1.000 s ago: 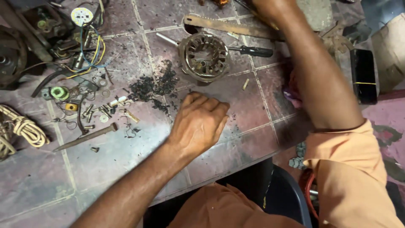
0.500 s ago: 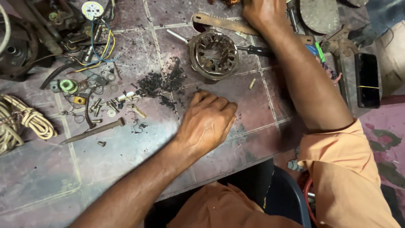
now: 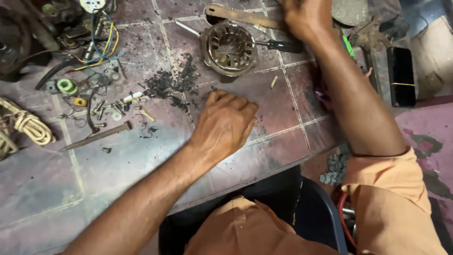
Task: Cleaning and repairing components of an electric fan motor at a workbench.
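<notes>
We see a coiled rope (image 3: 21, 125) at the bench's (image 3: 118, 160) left edge, w/ a long chisel (image 3: 96, 136) near it. Loose bolts & washers (image 3: 111, 111) lie by a green spool (image 3: 66, 86). Yellow & blue wires (image 3: 106, 40) sit top left; black debris (image 3: 170, 85) mid-bench.

The person wears an orange short-sleeved shirt (image 3: 391, 203) of plain cloth, its sleeve hem ending above the elbow. Both forearms are bare, and the left hand (image 3: 224, 125) and right hand (image 3: 304, 16) wear no gloves.
</notes>
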